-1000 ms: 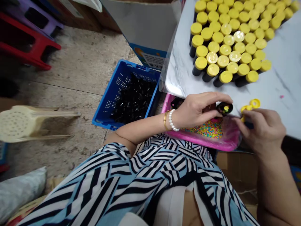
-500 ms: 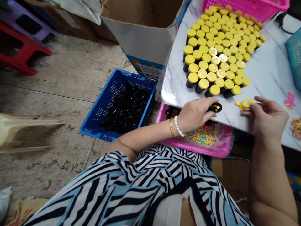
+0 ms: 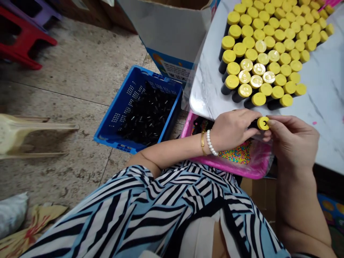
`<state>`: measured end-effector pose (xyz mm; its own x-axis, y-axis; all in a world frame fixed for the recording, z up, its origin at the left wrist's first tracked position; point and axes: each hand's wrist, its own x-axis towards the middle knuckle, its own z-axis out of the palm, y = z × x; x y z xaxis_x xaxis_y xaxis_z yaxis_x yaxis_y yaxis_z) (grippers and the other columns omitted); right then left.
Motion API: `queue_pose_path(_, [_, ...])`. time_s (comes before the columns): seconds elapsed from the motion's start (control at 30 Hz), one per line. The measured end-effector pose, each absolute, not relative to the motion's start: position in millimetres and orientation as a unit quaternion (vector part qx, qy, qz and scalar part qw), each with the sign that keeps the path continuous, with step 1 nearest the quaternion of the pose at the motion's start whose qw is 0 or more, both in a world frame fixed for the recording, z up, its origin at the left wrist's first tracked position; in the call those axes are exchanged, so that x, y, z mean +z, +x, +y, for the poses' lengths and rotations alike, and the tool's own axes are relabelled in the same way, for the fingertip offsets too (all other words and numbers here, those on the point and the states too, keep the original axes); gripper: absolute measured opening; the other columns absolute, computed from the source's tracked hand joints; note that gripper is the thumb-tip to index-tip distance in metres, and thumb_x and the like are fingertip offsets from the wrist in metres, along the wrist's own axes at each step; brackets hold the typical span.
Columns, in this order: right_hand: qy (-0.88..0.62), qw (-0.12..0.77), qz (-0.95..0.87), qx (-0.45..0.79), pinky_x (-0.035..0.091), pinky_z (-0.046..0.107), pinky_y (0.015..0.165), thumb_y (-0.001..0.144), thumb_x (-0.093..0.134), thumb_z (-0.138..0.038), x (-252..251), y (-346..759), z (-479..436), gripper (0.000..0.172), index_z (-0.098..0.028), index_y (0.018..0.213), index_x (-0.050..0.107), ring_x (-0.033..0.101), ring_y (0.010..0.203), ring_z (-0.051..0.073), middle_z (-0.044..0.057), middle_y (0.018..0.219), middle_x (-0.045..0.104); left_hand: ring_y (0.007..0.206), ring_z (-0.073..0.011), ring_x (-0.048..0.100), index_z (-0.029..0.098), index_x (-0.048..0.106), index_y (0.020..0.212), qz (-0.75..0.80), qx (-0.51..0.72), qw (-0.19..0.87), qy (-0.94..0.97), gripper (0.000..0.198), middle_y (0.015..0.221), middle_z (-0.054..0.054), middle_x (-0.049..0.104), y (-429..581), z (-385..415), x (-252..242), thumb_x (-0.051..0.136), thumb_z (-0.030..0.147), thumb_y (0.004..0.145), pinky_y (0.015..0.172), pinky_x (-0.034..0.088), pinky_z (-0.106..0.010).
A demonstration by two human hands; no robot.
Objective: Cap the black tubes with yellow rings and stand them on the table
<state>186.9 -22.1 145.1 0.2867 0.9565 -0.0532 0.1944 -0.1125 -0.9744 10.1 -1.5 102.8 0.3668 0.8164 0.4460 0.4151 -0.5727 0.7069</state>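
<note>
My left hand, with a pearl bracelet and a gold bangle at the wrist, is closed round a small black tube at the table's front edge. On the tube's open end sits a yellow ring-shaped cap with a dark hole in its middle. The thumb and fingers of my right hand grip this cap from the right. Whether the cap is fully seated cannot be told. Below my left hand, a pink tray lined with clear plastic holds many small coloured beads.
Rows of black tubes with yellow caps stand on the white marbled table. On the floor to the left is a blue crate of black tubes, beside a large cardboard box. A red stool stands farther left.
My right hand has moved left, bringing the yellow cap from the tabletop onto the end of the black tube in my left hand. The view has shifted slightly.
</note>
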Motion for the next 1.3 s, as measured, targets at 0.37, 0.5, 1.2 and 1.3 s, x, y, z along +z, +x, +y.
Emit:
queue_pose_path(0.37, [-0.647,0.468,-0.477,0.366,0.061,0.022,0.056,0.075,0.088,-0.032,148,182,-26,0.028,-0.014,0.091,0.075,0.068,0.056,0.012,0.005,0.082,0.075,0.058,-0.0119,0.064,0.015,0.066,0.099,0.402,0.321,0.498,0.698,0.026,0.064,0.001,0.068,4,10,140,0.055,0.038,0.104,0.066,0.051,-0.026])
queue_pose_path(0.5, [-0.625,0.481,-0.472,0.395,0.058,0.017,0.054,0.079,0.085,-0.036,140,184,-27,0.030,-0.015,0.092,0.069,0.068,0.056,0.009,0.002,0.081,0.072,0.047,-0.0092,0.059,0.017,0.058,0.107,0.373,0.274,0.624,0.630,0.017,0.060,0.003,0.066,9,14,143,0.047,0.030,0.107,0.056,0.047,-0.022])
queue_pose_path(1.2, [-0.547,0.399,-0.462,0.573,0.048,0.019,0.047,0.071,0.088,-0.038,140,238,-8,0.036,-0.019,0.097,0.072,0.056,0.047,0.006,-0.002,0.069,0.067,0.076,-0.0129,0.069,0.019,0.073,0.117,0.368,0.336,0.366,0.786,0.027,0.083,-0.001,0.076,4,8,126,0.071,0.036,0.096,0.070,0.046,-0.023])
queue_pose_path(1.3, [-0.554,0.350,-0.466,0.595,0.035,0.018,0.036,0.074,0.086,-0.046,149,219,-5,0.042,-0.022,0.100,0.064,0.044,0.038,0.005,-0.007,0.059,0.058,0.077,-0.0126,0.070,0.019,0.072,0.118,0.366,0.340,0.373,0.782,0.028,0.083,0.000,0.077,4,5,125,0.069,0.037,0.098,0.069,0.047,-0.022])
